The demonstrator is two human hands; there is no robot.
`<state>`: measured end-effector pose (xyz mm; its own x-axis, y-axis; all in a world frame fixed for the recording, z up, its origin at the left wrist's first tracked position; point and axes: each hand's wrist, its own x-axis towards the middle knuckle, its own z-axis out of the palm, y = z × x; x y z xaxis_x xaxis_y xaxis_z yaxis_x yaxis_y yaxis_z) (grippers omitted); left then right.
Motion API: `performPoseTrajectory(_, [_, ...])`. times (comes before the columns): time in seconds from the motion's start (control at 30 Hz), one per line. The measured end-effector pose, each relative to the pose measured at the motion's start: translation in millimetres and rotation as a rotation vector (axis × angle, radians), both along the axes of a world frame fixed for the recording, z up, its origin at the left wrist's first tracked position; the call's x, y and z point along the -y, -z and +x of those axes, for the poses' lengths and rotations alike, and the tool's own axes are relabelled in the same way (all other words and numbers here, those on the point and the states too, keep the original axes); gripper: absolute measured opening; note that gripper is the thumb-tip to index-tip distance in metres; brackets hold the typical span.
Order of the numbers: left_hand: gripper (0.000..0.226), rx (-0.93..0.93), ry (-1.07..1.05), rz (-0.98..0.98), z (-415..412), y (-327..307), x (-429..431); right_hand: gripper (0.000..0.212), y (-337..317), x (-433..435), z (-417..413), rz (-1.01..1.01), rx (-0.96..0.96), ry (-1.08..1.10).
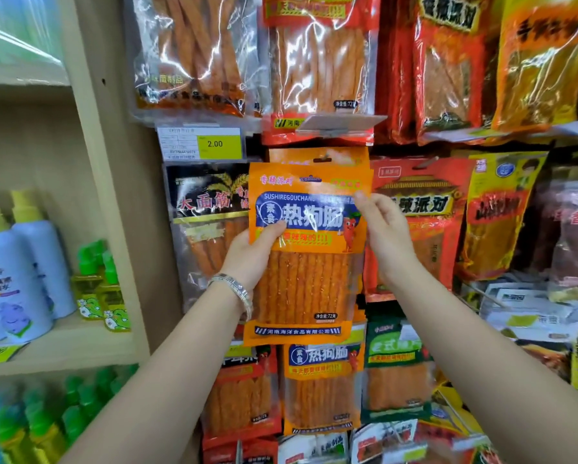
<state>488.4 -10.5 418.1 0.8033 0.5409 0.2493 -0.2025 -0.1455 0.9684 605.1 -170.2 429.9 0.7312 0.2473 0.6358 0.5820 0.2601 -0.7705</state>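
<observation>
Two hands hold one orange packet (309,286) of spicy sticks up in front of a wall of hanging snacks. The left hand (251,252), with a bracelet on its wrist, grips the packet's left side: its thumb lies across the printed front and its other fingers are hidden behind. The right hand (386,229) is at the upper right edge, where its fingers (364,200) appear to pinch the rim, though what they do behind the film is out of sight.

The packet is upright and off the display. It covers most of a matching packet (319,155) that hangs behind it, whose hang hole shows just above the held packet's top edge. A clear tag holder (338,123) juts out above that, and a yellow price label (219,144) reading 2.00 sits to the left.

To me this is the hanging step, with the packet squared up before it goes onto the peg. Next, the hole in its header has to meet the peg's tip, so both hands should lift it a little, keep it level and push it straight back. A tilt could snag the film on the neighbouring packets.
</observation>
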Motion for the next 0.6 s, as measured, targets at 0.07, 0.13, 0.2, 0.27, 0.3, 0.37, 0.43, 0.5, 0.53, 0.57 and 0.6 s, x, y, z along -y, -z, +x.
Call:
performPoseTrajectory(0.07, [0.027, 0.003, 0.015, 0.018, 4.9, -0.6, 7.2, 0.019, -3.8, 1.3, 0.3, 0.03, -0.014, -0.018])
performPoseTrajectory(0.13, [0.022, 0.075, -0.035, 0.127, 9.5, -3.1, 14.1, 0.016, -9.0, 4.7, 2.5, 0.07, -0.015, 0.005])
performPoseTrajectory(0.2, [0.03, 0.217, -0.154, 0.232, 12.3, -10.9, 18.4, 0.015, -14.5, 8.3, 5.5, 0.074, 0.025, 0.045])
performPoseTrajectory(0.27, [0.04, 0.338, -0.191, 0.291, 11.2, -24.0, 21.6, 0.012, -20.4, 9.5, 9.2, 0.07, 0.05, 0.041])
performPoseTrajectory(0.3, [0.042, 0.366, -0.192, 0.359, 11.3, -29.5, 21.9, 0.014, -23.9, 9.3, 10.8, 0.075, 0.069, 0.044])
performPoseTrajectory(0.37, [0.056, 0.367, -0.22, 0.564, 11.0, -39.3, 22.8, 0.022, -32.8, 7.3, 13.7, 0.098, 0.1, 0.077])
performPoseTrajectory(0.43, [0.066, 0.37, -0.298, 0.708, 9.7, -48.0, 26.6, 0.026, -41.5, 4.5, 15.9, 0.122, 0.081, 0.074])
performPoseTrajectory(0.5, [0.068, 0.371, -0.324, 0.786, 8.7, -57.3, 31.8, 0.028, -48.5, 0.7, 17.8, 0.131, 0.068, 0.069])
performPoseTrajectory(0.53, [0.068, 0.362, -0.308, 0.807, 8.7, -61.2, 34.0, 0.028, -51.2, -1.6, 18.9, 0.116, 0.066, 0.076])
performPoseTrajectory(0.57, [0.067, 0.35, -0.293, 0.821, 8.7, -64.1, 36.2, 0.026, -53.5, -3.6, 20.5, 0.096, 0.062, 0.086])
performPoseTrajectory(0.6, [0.067, 0.34, -0.286, 0.822, 8.4, -66.0, 38.0, 0.025, -55.4, -5.5, 21.7, 0.08, 0.055, 0.096])
